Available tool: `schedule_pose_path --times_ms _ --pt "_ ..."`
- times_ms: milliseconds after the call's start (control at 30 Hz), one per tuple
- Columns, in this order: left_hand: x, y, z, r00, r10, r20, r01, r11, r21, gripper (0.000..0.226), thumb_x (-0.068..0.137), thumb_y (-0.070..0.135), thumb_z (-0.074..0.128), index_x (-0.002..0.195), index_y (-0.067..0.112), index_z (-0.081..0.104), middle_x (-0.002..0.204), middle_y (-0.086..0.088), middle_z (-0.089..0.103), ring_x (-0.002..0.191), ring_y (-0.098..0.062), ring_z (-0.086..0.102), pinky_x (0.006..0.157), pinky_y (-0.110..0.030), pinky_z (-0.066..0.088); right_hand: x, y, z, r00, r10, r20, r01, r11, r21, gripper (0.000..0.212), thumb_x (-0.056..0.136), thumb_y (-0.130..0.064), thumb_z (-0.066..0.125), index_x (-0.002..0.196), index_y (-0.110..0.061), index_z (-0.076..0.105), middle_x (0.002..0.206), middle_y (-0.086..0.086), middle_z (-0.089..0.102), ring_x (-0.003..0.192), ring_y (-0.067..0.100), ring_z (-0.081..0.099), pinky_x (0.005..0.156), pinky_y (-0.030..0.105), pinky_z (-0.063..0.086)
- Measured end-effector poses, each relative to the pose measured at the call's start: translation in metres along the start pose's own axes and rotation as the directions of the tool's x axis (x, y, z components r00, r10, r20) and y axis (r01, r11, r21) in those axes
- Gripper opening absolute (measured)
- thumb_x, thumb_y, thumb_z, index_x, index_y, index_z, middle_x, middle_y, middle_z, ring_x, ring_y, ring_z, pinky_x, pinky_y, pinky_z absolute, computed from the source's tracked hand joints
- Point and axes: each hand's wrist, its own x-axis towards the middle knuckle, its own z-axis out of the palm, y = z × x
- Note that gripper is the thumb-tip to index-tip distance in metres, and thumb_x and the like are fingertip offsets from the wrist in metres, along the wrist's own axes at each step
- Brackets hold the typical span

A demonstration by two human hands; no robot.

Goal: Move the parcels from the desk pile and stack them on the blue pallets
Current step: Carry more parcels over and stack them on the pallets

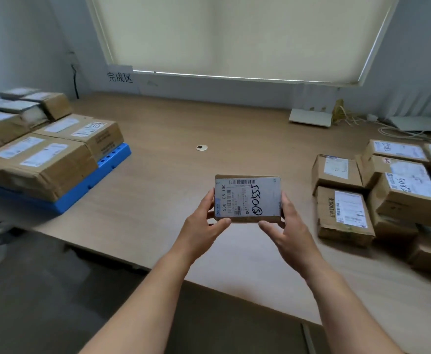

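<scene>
A: What sort of place is it?
B: Office rm, used as a parcel sorting stn. Long wood-look desk [171,118], roller blind [234,34] drawn, router [310,118] w/ loose cables [398,131].
A: And the sorting part?
B: Piles of labelled cardboard parcels [342,213], a blue pallet [112,157] under some, wall sign [119,76] "完成区".

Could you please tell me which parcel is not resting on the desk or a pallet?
The small labelled parcel, held in mid-air between the left hand and right hand; all the others lie stacked.
</scene>
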Motion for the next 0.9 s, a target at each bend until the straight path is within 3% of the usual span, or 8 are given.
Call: schedule_pose_path --times_ms 300,467,700,900 --pt "-0.025 -0.043 -0.128 0.992 0.006 -0.127 0.007 0.995 0.099 0.073 0.09 0.025 0.061 0.147 0.037 0.017 0.133 0.011 0.049 0.114 -0.004 0.05 0.1 -0.037 0.046 0.019 -0.085 0.101 0.984 -0.162 0.074 0.164 0.986 -0.022 0.078 0.086 -0.027 0.065 0.149 -0.03 0.019 0.141 0.001 0.046 0.122 0.018 0.05 0.103 0.045 0.043" --pt "-0.041 -0.068 -0.199 0.98 -0.009 -0.199 0.043 0.984 0.17 0.074 0.09 0.03 0.061 0.148 0.035 0.017 0.134 0.01 0.05 0.109 -0.002 0.05 0.092 -0.021 0.044 0.024 -0.128 0.16 0.963 -0.242 0.118 0.241 0.97 0.021 0.076 0.086 -0.026 0.066 0.149 -0.031 0.021 0.139 -0.001 0.049 0.12 0.017 0.052 0.102 0.044 0.044" --pt "-0.049 -0.098 -0.267 0.947 -0.066 -0.313 0.108 0.987 0.118 0.073 0.089 0.031 0.062 0.148 0.036 0.02 0.136 0.01 0.05 0.121 -0.007 0.049 0.104 -0.031 0.042 0.046 -0.174 0.227 0.929 -0.326 0.176 0.318 0.945 0.069 0.074 0.086 -0.027 0.066 0.147 -0.032 0.025 0.136 -0.002 0.051 0.119 0.016 0.052 0.099 0.044 0.046" --pt "-0.029 -0.12 -0.317 0.925 -0.099 -0.367 0.157 0.979 0.132 0.071 0.091 0.03 0.06 0.149 0.034 0.019 0.136 0.01 0.048 0.112 -0.002 0.046 0.092 -0.016 0.035 0.078 -0.201 0.281 0.913 -0.365 0.181 0.35 0.931 0.107 0.072 0.086 -0.027 0.066 0.146 -0.03 0.027 0.135 -0.001 0.051 0.119 0.015 0.052 0.097 0.04 0.048"
